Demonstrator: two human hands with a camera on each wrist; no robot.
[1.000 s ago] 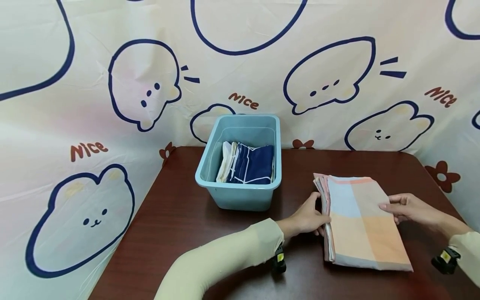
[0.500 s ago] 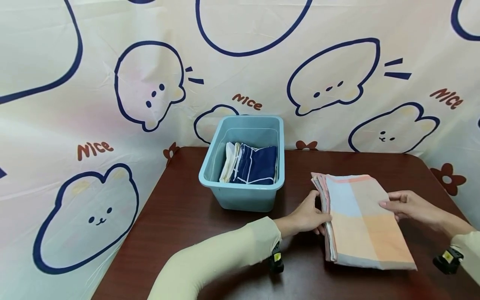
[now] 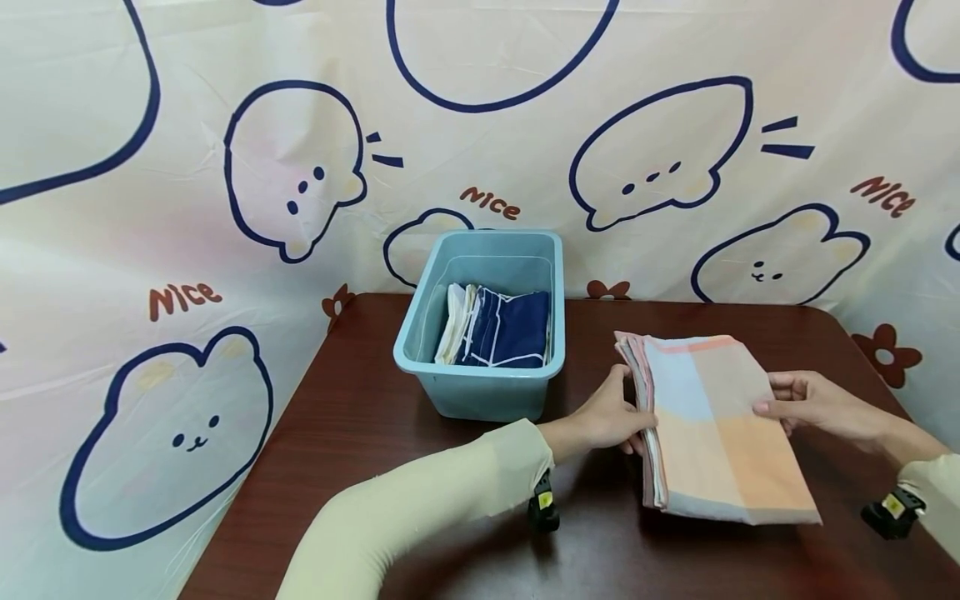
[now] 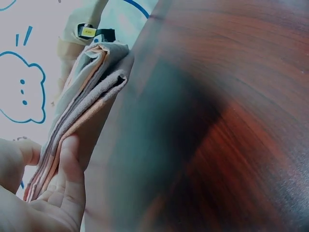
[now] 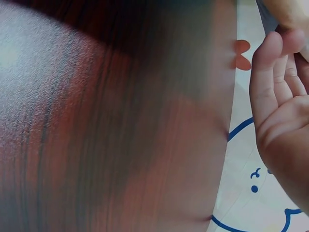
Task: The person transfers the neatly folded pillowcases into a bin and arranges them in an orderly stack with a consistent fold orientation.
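Observation:
A folded checked cloth (image 3: 727, 425) in pale blue, beige, peach and grey is held tilted at the right side of the table in the head view. Along its left edge, where several folded layers stack up, my left hand (image 3: 603, 414) pinches it between thumb and fingers. My right hand (image 3: 817, 406) grips the opposite edge, thumb on top. From the left wrist view, the layers of the cloth (image 4: 84, 108) show edge-on above the tabletop, with left-hand fingers (image 4: 70, 169) against its underside. The right wrist view shows the right hand's fingers (image 5: 265, 72) curled under the cloth, most of which is out of frame.
A light blue plastic bin (image 3: 480, 390) stands on the dark wooden table (image 3: 352, 417), left of the cloth. Inside it stand folded navy fabric (image 3: 517, 329) with white lines and folded white fabric (image 3: 453, 325). A printed curtain (image 3: 525, 150) hangs behind the table.
Both hands have shifted the folded cloth slightly up and to the left in the head view, keeping their grip. The bin and its contents stay where they were.

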